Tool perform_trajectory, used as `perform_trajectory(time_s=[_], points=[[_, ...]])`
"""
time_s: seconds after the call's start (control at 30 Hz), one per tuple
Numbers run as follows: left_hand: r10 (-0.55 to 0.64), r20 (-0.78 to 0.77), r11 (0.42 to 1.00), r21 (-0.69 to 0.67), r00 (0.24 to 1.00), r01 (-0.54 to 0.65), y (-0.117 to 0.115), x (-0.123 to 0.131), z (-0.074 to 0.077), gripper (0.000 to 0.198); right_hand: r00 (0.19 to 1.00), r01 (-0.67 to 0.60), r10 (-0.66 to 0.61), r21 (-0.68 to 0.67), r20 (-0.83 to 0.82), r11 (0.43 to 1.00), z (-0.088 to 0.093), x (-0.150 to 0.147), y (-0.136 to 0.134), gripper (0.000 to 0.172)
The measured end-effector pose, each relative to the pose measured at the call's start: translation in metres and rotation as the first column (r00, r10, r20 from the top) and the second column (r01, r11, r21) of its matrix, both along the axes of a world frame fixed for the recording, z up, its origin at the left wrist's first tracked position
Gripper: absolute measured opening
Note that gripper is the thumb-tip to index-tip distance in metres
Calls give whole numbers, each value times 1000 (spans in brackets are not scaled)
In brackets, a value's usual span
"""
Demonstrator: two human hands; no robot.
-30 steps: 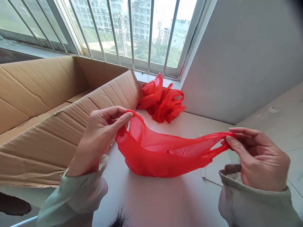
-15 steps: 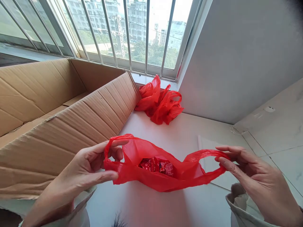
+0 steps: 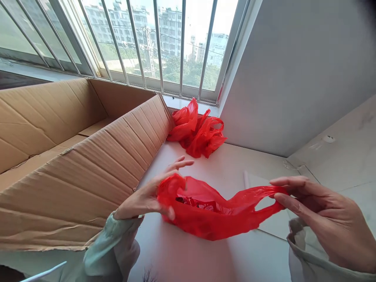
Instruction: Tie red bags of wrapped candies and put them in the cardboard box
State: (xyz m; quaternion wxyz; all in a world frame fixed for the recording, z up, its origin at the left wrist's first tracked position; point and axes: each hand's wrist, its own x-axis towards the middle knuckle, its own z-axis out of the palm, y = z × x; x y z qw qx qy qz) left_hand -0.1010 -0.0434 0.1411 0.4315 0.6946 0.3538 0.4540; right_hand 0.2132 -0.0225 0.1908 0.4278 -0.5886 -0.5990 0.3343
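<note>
A red plastic bag (image 3: 211,213) rests on the white table (image 3: 205,258) between my hands, with red wrapped items showing inside its mouth. My left hand (image 3: 148,196) grips the bag's left edge, thumb pressed on the plastic and fingers stretched past it. My right hand (image 3: 317,219) pinches the bag's right handle between thumb and fingers and holds it taut.
A large open cardboard box (image 3: 73,164) fills the left side, its near wall beside my left hand. A pile of crumpled red bags (image 3: 198,131) lies in the corner under the barred window (image 3: 152,43). A grey wall (image 3: 293,70) stands at the right.
My left hand has shifted from the left handle loop to the bag's edge and moved right. The bag has bunched up and sunk onto the table. The right hand has barely moved.
</note>
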Motion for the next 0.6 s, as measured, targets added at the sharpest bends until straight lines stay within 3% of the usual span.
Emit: perform_trajectory(time_s=[0.03, 0.17, 0.27, 0.33, 0.4, 0.43, 0.47, 0.5, 0.57, 0.6], points=[[-29, 53, 998, -45, 998, 31, 3, 7, 2, 32, 1000, -17, 17, 3, -13, 1000, 4, -3, 1, 32], [-37, 327, 958, -258, 944, 127, 4, 34, 8, 40, 999, -12, 8, 74, 44, 997, 16, -9, 6, 33], [164, 170, 926, -365, 972, -92, 0, 48, 11, 34, 975, 10, -64, 248, 211, 969, 17, -11, 9, 25], [228, -14, 926, -305, 974, -221, -3, 55, 13, 34, 944, -121, -12, 377, 331, 918, 15, -18, 8, 14], [183, -155, 943, -250, 971, -218, -9, 61, 16, 76, 878, -406, 222, 415, 424, 814, 12, -33, 4, 9], [142, -213, 954, -230, 967, -190, -13, 65, 17, 89, 814, -558, 380, 411, 440, 721, 11, -43, 2, 10], [104, -274, 968, -194, 956, -161, -18, 68, 18, 88, 728, -683, 524, 397, 443, 614, 9, -54, -1, 12], [80, -330, 985, -121, 940, -126, -23, 71, 20, 71, 646, -763, 630, 401, 431, 508, 9, -65, -3, 13], [75, -406, 996, 71, 911, -50, -31, 73, 23, 24, 558, -819, 709, 420, 431, 390, 9, -83, -6, 13], [81, -422, 990, 138, 903, -24, -34, 73, 24, 25, 549, -821, 717, 440, 430, 364, 9, -87, -5, 12]])
